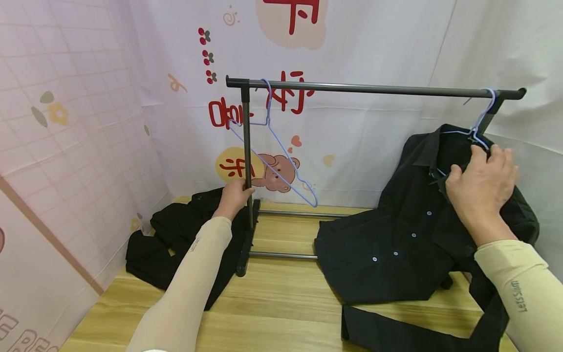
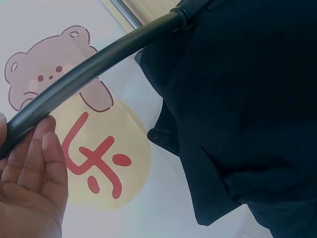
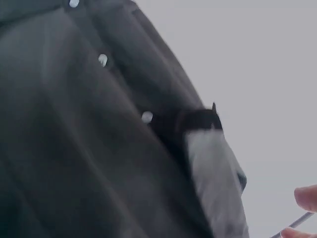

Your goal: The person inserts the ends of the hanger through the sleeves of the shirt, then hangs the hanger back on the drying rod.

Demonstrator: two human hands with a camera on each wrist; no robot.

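My left hand (image 1: 233, 199) grips the left upright post (image 1: 247, 146) of a dark metal clothes rack; in the left wrist view, curled fingers (image 2: 37, 166) lie along that post. On the right end of the rail, a blue wire hanger (image 1: 476, 128) carries a black button-up shirt (image 1: 409, 220). Its lower part spreads over the table. At the shirt's collar, just below the hanger's neck, is my right hand (image 1: 484, 188), fingers loosely spread. The right wrist view shows a gap between thumb and finger around a thin wire, beside the shirt front (image 3: 74, 124).
A bare blue hanger (image 1: 281, 146) hangs near the rail's left end. Another black garment (image 1: 176, 244) lies crumpled on the wooden table (image 1: 272, 303), left of the rack. A printed white curtain (image 1: 374, 49) stands behind. One black sleeve (image 1: 396, 330) stretches along the table front.
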